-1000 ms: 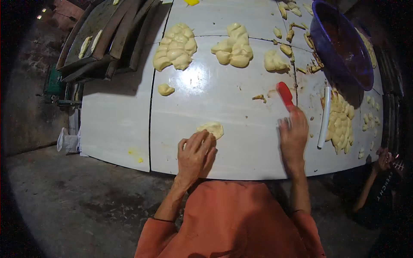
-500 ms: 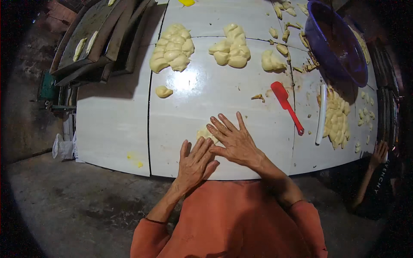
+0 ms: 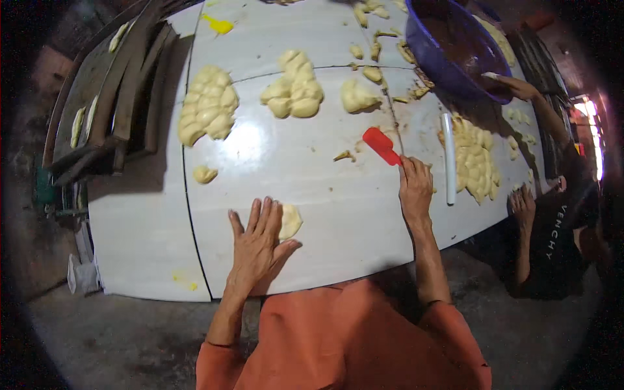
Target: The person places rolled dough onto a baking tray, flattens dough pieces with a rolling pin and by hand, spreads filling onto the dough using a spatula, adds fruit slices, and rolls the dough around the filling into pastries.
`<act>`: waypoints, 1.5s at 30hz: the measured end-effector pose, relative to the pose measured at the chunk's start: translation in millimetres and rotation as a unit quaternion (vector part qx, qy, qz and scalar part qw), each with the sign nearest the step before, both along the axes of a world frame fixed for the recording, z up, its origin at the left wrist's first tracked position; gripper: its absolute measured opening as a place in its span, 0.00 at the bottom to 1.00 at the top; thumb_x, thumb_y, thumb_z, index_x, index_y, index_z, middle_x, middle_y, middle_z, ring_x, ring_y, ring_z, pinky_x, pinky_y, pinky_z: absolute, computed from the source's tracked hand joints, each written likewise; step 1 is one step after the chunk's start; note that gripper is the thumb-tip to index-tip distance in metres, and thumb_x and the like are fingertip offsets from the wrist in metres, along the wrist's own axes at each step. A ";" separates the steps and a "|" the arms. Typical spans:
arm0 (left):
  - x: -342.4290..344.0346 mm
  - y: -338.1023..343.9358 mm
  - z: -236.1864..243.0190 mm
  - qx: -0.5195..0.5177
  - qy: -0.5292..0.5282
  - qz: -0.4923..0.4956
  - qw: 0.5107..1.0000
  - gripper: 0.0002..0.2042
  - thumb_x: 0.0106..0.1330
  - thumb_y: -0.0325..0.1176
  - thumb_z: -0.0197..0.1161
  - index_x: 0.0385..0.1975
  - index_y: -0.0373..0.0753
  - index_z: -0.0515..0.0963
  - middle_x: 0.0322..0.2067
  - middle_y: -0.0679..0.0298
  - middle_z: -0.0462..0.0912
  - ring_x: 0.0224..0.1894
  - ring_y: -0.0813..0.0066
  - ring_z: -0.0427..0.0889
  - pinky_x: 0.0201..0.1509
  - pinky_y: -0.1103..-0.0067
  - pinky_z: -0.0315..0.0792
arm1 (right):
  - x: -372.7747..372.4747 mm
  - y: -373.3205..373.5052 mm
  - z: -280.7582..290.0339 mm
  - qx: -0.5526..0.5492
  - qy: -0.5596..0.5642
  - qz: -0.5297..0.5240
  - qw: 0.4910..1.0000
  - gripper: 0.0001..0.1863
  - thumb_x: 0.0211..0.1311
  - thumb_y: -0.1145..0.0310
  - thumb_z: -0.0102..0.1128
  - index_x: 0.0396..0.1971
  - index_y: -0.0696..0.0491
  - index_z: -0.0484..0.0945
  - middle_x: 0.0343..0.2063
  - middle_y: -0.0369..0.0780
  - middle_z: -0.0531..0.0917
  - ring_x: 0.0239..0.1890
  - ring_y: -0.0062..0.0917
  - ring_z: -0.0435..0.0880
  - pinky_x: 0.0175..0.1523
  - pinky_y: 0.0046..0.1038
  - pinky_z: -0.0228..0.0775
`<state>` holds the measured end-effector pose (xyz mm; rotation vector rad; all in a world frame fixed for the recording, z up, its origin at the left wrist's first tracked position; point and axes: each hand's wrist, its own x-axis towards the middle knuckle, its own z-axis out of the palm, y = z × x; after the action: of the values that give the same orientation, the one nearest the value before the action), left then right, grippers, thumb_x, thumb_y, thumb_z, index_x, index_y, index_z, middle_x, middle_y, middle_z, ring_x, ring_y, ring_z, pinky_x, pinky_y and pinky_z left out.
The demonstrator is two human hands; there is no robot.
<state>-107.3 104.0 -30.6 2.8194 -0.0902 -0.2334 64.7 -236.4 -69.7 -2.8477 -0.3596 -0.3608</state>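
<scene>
Small pale flattened dough piece (image 3: 290,221) on white table (image 3: 325,195), left hand (image 3: 259,244) spread flat touching it, right hand (image 3: 416,188) pinching red spatula (image 3: 382,145), blade pointing up-left, bare tabletop between hands.

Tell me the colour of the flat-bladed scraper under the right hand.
Bright red flat-bladed scraper, held by the right hand; clearest in the head view.

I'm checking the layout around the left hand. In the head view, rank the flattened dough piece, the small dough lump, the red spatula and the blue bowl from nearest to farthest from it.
From the left hand:
1. Flattened dough piece, touching its fingers on the right.
2. Small dough lump, up and to the left.
3. Red spatula, up right, at the right hand.
4. Blue bowl, far top right corner.
</scene>
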 end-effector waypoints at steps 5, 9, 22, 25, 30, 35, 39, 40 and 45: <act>-7.2 10.6 -10.4 0.021 0.011 -0.015 1.000 0.42 0.69 0.63 0.56 0.76 0.41 0.60 0.76 0.53 0.59 0.80 0.51 0.49 0.75 0.35 0.31 | -12.4 -26.8 -6.8 -0.036 -0.084 -0.052 0.994 0.12 0.70 0.66 0.60 0.50 0.53 0.82 0.46 0.41 0.82 0.49 0.39 0.81 0.51 0.40 0.73; -11.4 10.0 1.1 0.009 0.048 0.037 0.998 0.42 0.68 0.64 0.57 0.76 0.42 0.60 0.77 0.52 0.58 0.80 0.48 0.49 0.76 0.36 0.31 | -12.0 -12.8 11.6 0.079 -0.041 -0.063 0.994 0.14 0.70 0.62 0.62 0.51 0.50 0.84 0.52 0.41 0.82 0.56 0.37 0.80 0.57 0.40 0.70; -25.2 19.3 -3.2 -0.082 -0.169 0.127 0.974 0.40 0.69 0.46 0.68 0.76 0.38 0.58 0.75 0.45 0.59 0.75 0.47 0.61 0.75 0.42 0.49 | 18.7 -78.2 31.9 -0.035 -0.030 -0.166 0.985 0.25 0.69 0.68 0.60 0.64 0.57 0.74 0.52 0.50 0.80 0.53 0.46 0.80 0.59 0.45 0.72; -28.4 25.5 -6.5 -0.089 -0.147 0.147 0.974 0.39 0.67 0.44 0.70 0.74 0.36 0.61 0.73 0.44 0.62 0.74 0.47 0.63 0.75 0.42 0.50 | 10.6 -71.8 23.0 -0.018 -0.003 -0.190 0.982 0.28 0.70 0.65 0.59 0.67 0.57 0.70 0.53 0.51 0.78 0.56 0.46 0.78 0.61 0.45 0.71; -58.5 34.7 -6.5 -0.086 -0.120 0.183 0.972 0.32 0.68 0.37 0.68 0.71 0.36 0.67 0.74 0.43 0.61 0.76 0.45 0.60 0.76 0.43 0.47 | 27.9 -46.9 14.6 -0.022 0.047 -0.188 0.981 0.23 0.65 0.66 0.63 0.59 0.57 0.76 0.49 0.51 0.82 0.52 0.49 0.81 0.55 0.48 0.74; -44.0 40.4 -3.9 -0.107 -0.157 0.171 0.967 0.32 0.65 0.36 0.72 0.69 0.38 0.71 0.72 0.46 0.64 0.74 0.47 0.64 0.76 0.44 0.48 | -0.7 -11.3 63.9 0.126 0.005 -0.107 0.986 0.20 0.69 0.68 0.61 0.57 0.58 0.78 0.49 0.50 0.83 0.51 0.48 0.82 0.56 0.46 0.73; -37.1 27.3 -5.4 -0.110 -0.234 0.157 0.953 0.30 0.67 0.40 0.70 0.68 0.39 0.72 0.72 0.47 0.64 0.74 0.47 0.64 0.76 0.42 0.47 | -39.6 68.5 92.5 0.085 0.098 0.188 0.974 0.25 0.60 0.69 0.68 0.59 0.53 0.80 0.51 0.44 0.84 0.54 0.41 0.81 0.62 0.44 0.68; -36.1 26.2 -4.1 -0.107 -0.244 0.136 0.954 0.30 0.68 0.41 0.68 0.70 0.40 0.70 0.73 0.47 0.63 0.75 0.45 0.62 0.77 0.41 0.45 | -47.5 80.1 74.5 0.053 0.095 0.258 0.960 0.27 0.58 0.68 0.70 0.60 0.48 0.80 0.52 0.42 0.84 0.54 0.38 0.81 0.61 0.43 0.69; -32.8 6.9 -7.3 -0.005 -0.093 0.141 0.986 0.29 0.71 0.47 0.61 0.69 0.40 0.71 0.73 0.52 0.66 0.76 0.50 0.60 0.76 0.37 0.39 | -82.2 162.6 40.7 -0.052 0.127 0.359 0.923 0.34 0.61 0.51 0.68 0.68 0.38 0.73 0.65 0.40 0.75 0.69 0.35 0.71 0.71 0.52 0.58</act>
<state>-140.1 111.0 -37.9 2.7937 0.2658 0.0938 -17.5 -73.8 -28.9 -2.5644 -1.3286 0.1767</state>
